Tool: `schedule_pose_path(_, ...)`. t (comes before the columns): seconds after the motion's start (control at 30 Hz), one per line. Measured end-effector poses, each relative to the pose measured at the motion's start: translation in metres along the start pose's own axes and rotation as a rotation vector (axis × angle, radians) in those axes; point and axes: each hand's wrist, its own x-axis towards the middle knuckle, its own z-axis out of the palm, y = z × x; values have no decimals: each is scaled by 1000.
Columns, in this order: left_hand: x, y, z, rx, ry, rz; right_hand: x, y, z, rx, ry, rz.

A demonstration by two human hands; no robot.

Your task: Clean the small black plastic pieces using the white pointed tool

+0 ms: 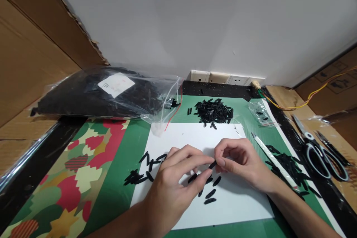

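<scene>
Between my two hands is a small black elongated piece (212, 164), gripped by the thumb and fingertips of each. My left hand (178, 176) pinches its left end, and my right hand (240, 160) closes on the right end. Both hover over a white sheet (240, 204). Similar loose black pieces (210, 193) lie on the sheet under and in front of the hands. To the left of my left hand, more black pieces (134, 177) lie across the sheet's edge, some in a small cluster. My left hand hides part of them.
A heap of black pieces (213, 111) sits behind the sheet. A big clear bag (92, 96) of dark contents stands back left. On the right are a white pen-like stick (275, 160), another pile (290, 169), a small plastic bag (260, 113) and scissors (318, 152). Sockets (220, 77) line the wall.
</scene>
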Motion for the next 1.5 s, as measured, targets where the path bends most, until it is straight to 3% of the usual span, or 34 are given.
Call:
schedule_pose_path(0.13, 1, 1, 0, 17, 36, 61, 0, 0, 0, 3, -6, 8)
schedule_pose_path(0.53, 0, 2, -1, -23, 18, -68, 0, 1, -1, 21, -7, 16)
schedule_pose_path(0.83, -2, 2, -1, -15, 57, -53, -2, -9, -3, -91, 0, -2)
schedule_pose_path(1.1, -2, 3, -3, -67, 32, -58, -8, -25, -38, -280, 246, -139)
schedule_pose_path(1.3, -1, 2, -3, -82, 0, -90, -6, -22, -6, -288, -18, -23)
schedule_pose_path(1.5, -2, 2, -3, -96, -20, -117, -6, -16, -3, -248, -5, -41)
